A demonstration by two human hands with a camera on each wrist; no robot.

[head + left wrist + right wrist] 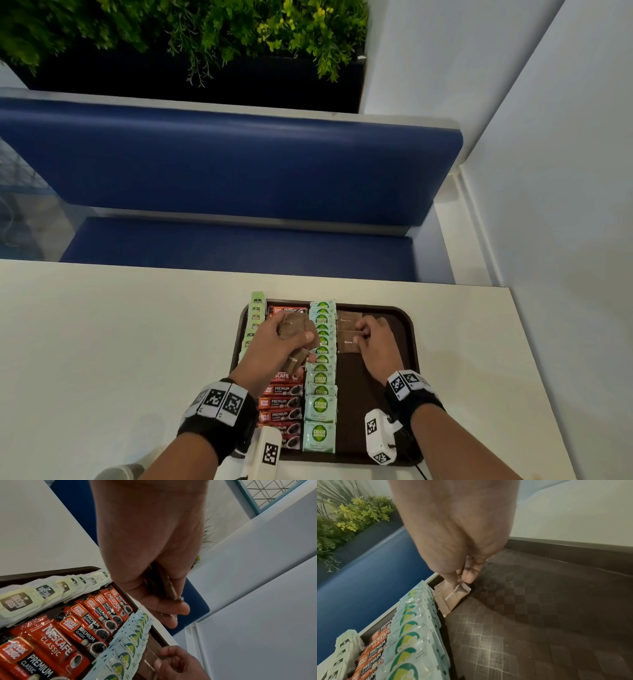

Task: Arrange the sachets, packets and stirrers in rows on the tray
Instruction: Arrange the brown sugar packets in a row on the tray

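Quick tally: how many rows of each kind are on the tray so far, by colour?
Pale green tea packets: 1 row
Red coffee packets: 1 row
Green-and-white Coco sachets: 1 row
Brown sugar sachets: 1 row, just begun; right hand pinches one, left hand holds more
Total: 4 rows on the tray

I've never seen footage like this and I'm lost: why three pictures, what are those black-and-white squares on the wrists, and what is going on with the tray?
No machine here: a person wears cameras on the head and both wrists, on black bands with printed marker squares. The head view looks down on a dark brown plastic tray on a pale table. On it lie rows: pale green tea packets, red coffee sachets, green-and-white Coco sachets. The left hand holds a bunch of brown paper sugar packets; the right hand pinches one down into a new row.
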